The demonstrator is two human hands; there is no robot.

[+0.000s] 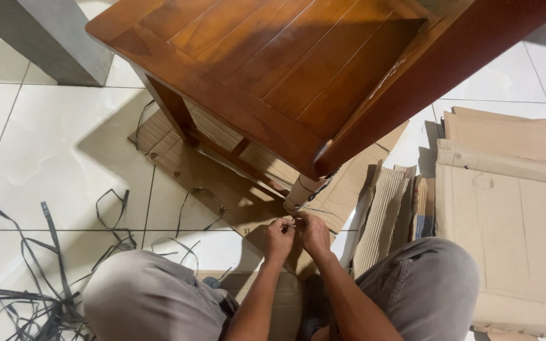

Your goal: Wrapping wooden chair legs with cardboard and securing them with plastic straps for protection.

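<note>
Both hands, left hand [279, 238] and right hand [313, 232], pinch thin strapping [294, 218] at frame centre, close together for grip | wrapped leg [303, 191] of wooden furniture [273, 69] just above (cardboard [222, 183] shields floor [52, 158]) | cut straps [39, 278] lower left.

One head-worn camera looks steeply down from close above the person's knees, taking in a wooden table [298, 69] and tiled floor [39, 164] ahead.
</note>
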